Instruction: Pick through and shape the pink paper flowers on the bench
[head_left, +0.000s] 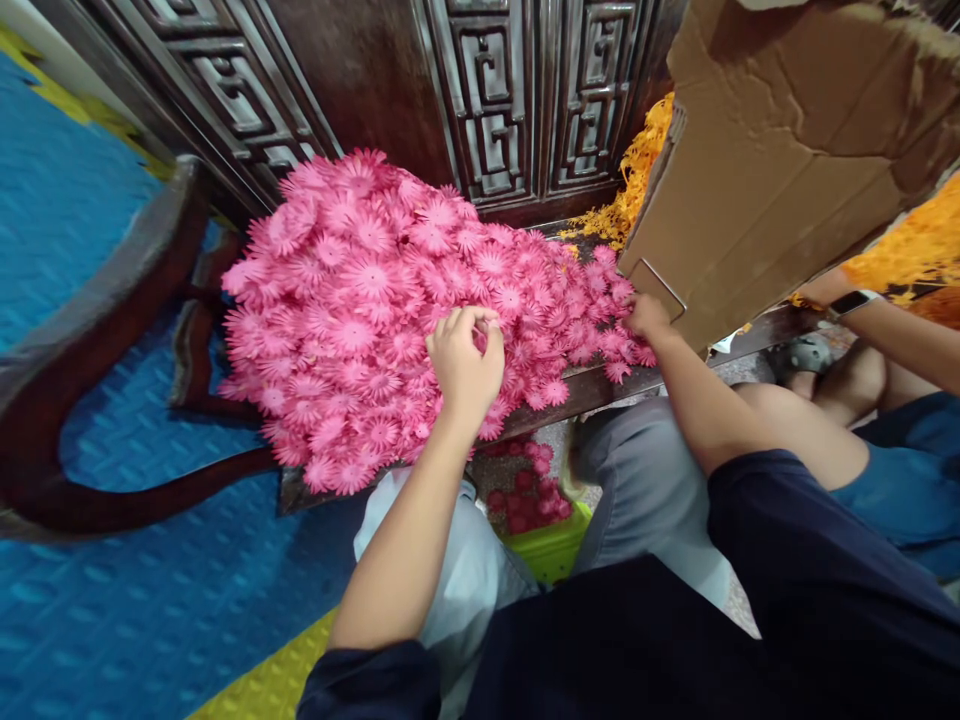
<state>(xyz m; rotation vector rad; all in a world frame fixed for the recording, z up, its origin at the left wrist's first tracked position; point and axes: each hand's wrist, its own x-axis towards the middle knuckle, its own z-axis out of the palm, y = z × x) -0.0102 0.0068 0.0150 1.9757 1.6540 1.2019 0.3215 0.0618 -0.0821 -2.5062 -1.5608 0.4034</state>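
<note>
A big heap of pink artificial flowers (360, 290) with thin pointed petals spreads over a dark wooden bench. Above the front of the heap is my left hand (466, 365), its thumb and fingers curled into a pinch. Pink shows in the gap between them, but whether that is a held piece or the heap behind is unclear. At the heap's right end, my right hand (649, 318) has its fingers closed low among the flowers, beside a thin bent wire (664, 283). What those fingers hold, if anything, is hidden.
A large cardboard piece (757, 170) stands at the right, with orange flowers (645, 175) behind it. Below, between my knees, a green basket (551, 548) holds darker pink pieces. Another person's forearm with a watch (851, 302) is at right. The bench's curved armrest (67, 370) juts out left.
</note>
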